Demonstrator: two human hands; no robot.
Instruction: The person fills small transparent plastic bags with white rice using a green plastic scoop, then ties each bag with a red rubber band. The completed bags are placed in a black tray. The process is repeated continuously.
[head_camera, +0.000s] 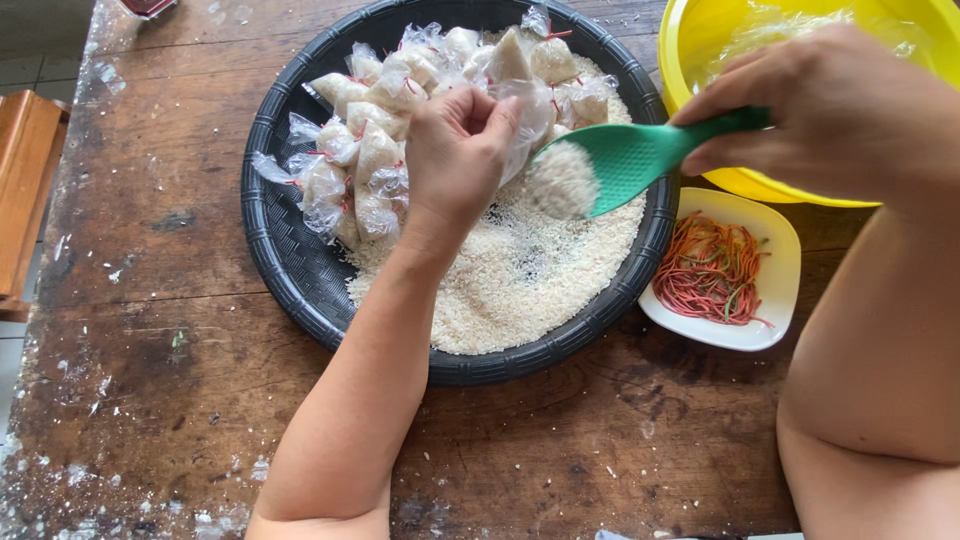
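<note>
The left hand (455, 150) pinches a clear bag (528, 115) open over the black tray (290, 260) at the middle of the desk (160, 330) — loose rice (520, 280) fills the tray's near right, tied bags (360, 150) its far left. The right hand (840, 110) grips a green scoop (640, 155) heaped with rice at the bag's mouth — a yellow bowl (690, 40) and a white dish (780, 240) of rubber bands (712, 272) sit right.

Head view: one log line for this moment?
left hand: holds bag open | right hand: holds scoop of rice at bag mouth | tray: loose rice, tied bags
</note>
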